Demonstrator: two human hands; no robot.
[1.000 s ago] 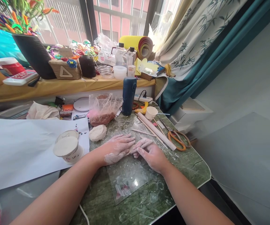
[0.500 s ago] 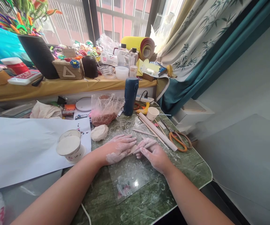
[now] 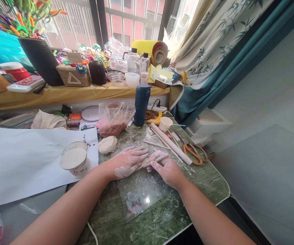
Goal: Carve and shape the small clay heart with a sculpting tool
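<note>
My left hand (image 3: 129, 162), dusted with white powder, lies flat with its fingers stretched out over a pale, dough-like piece (image 3: 144, 163). Most of that piece is hidden under the fingers. My right hand (image 3: 167, 170) is closed around a thin whitish stick (image 3: 161, 158), whose lower end points toward the piece by the left fingertips. Whether the tip touches it, I cannot tell. Beneath both hands is a clear plastic sheet (image 3: 142, 199) with powder smears. A round lump of pale dough (image 3: 108, 145) rests beyond my left wrist.
To the right lie a pale rolling pin (image 3: 171, 143), orange-handled scissors (image 3: 193, 153) and a small paper cup (image 3: 165, 124). A dark blue bottle (image 3: 141, 106) and a plastic bag of reddish material (image 3: 113, 124) stand behind. At left, stacked paper cups (image 3: 74, 159) rest on white paper (image 3: 21, 163).
Hardly anything differs. The view has shifted slightly, and both hands keep the same pose, the right still holding the thin stick.
</note>
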